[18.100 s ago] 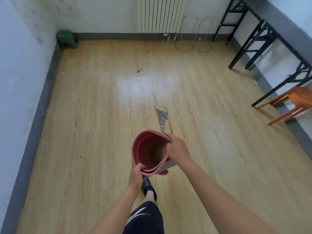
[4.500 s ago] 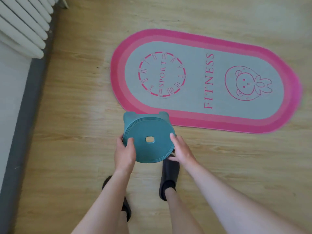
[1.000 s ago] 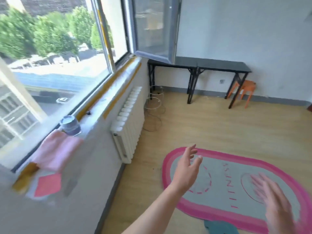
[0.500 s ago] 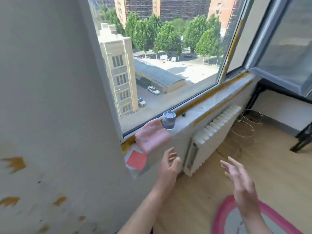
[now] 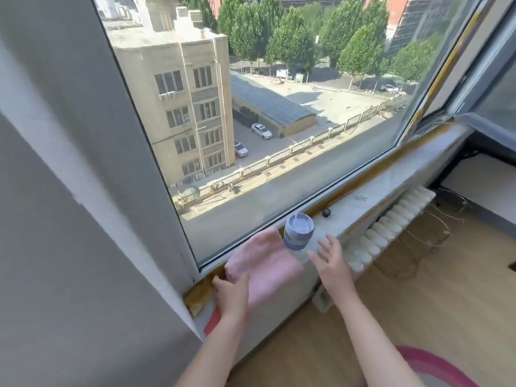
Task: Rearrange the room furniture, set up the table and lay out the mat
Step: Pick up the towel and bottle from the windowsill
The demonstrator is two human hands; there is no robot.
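A folded pink cloth [image 5: 265, 265] lies on the window sill [image 5: 371, 191] at its near end. A clear bottle with a grey-blue lid [image 5: 298, 231] stands just right of the cloth. My left hand [image 5: 231, 291] is open, its fingers at the cloth's near edge. My right hand [image 5: 329, 261] is open with spread fingers, just right of the bottle and apart from it. A red card [image 5: 210, 322] lies on the sill under my left wrist. The edge of the pink mat [image 5: 435, 367] shows on the floor at the bottom right.
A white radiator [image 5: 391, 227] hangs under the sill, with wire stands [image 5: 418, 247] on the wooden floor beside it. A small black object [image 5: 326, 212] lies further along the sill. A grey wall fills the left. An open window sash juts in at the upper right.
Both hands have reached forward to the sill. The left hand is now at the pink cloth and the right hand close to the bottle. The view has moved closer to the window.
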